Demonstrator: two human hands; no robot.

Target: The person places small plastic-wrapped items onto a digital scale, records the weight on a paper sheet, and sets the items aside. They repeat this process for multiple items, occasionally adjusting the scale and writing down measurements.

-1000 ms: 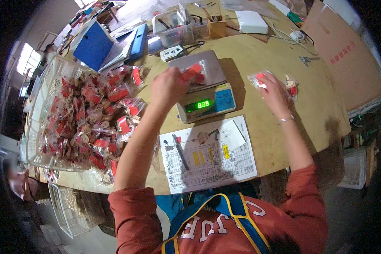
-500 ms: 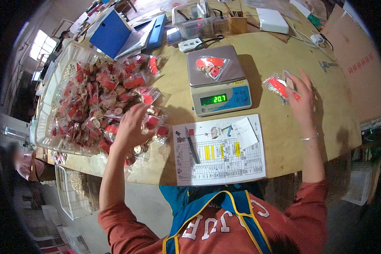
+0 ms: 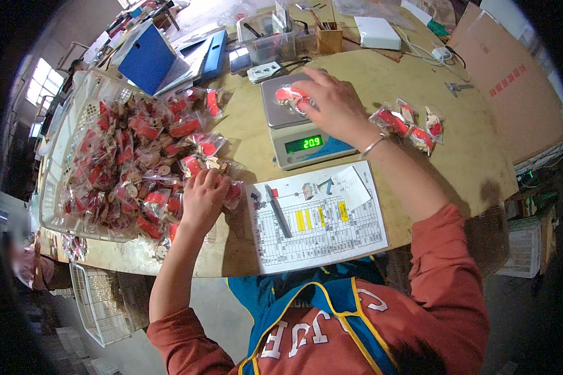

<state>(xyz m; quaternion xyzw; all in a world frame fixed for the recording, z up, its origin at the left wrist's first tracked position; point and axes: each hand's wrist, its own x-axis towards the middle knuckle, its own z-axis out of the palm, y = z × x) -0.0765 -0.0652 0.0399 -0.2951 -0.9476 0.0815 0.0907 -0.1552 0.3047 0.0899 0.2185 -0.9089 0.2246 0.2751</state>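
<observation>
My right hand (image 3: 343,107) reaches over the electronic scale (image 3: 316,145), its thumb and fingers closed about a small clear plastic bag (image 3: 289,95) with red and wooden pieces on the metal pan. The covered side of that bag is hidden by the fingers. My left hand (image 3: 203,199) lies at the right edge of a heap of similar bags (image 3: 137,153), its fingers curled down on a bag (image 3: 233,192) there. Several more bags (image 3: 413,125) lie together to the right of the scale.
A white plastic basket (image 3: 55,200) holds the heap at the left. Before me lies a printed sheet (image 3: 319,234) with a grey pen (image 3: 278,211) on it. Behind are a blue folder (image 3: 147,57), a clear box (image 3: 272,47) and a white device (image 3: 377,32). A cardboard sheet (image 3: 507,81) stands at right.
My right hand has moved left from the bags at the right to the bag on the scale. My left hand has come down onto the heap's edge, its fingers now curled. The display reading has changed.
</observation>
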